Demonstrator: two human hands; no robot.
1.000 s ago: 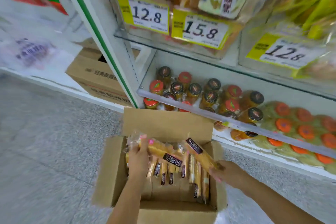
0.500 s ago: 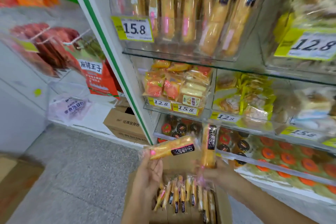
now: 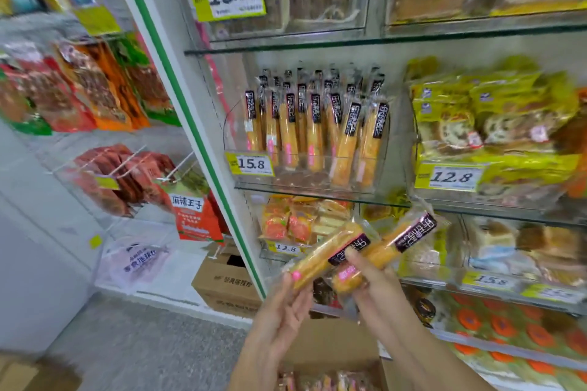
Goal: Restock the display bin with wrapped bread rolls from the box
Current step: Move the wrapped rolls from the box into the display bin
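My left hand (image 3: 279, 317) grips one wrapped bread roll (image 3: 324, 254), a long golden stick in clear film with a black label, tilted up to the right. My right hand (image 3: 371, 289) grips a second roll (image 3: 394, 244) beside it, also slanted. Both rolls hang in the air below the clear display bin (image 3: 305, 174) on the glass shelf, which holds several upright rolls of the same kind behind a 15.8 price tag. The cardboard box (image 3: 330, 349) stands on the floor under my forearms, with more rolls visible at the bottom edge.
A white post with a green stripe (image 3: 190, 124) rises left of the bin. Yellow-wrapped pastries (image 3: 476, 124) fill the neighbouring bin on the right. Bagged snacks (image 3: 79, 89) hang at left. A second carton (image 3: 225, 289) sits on the floor behind the post.
Both hands came up out of the box, each with a roll, and rose toward the shelf. My view tilted upward, bringing the display bin into the middle.
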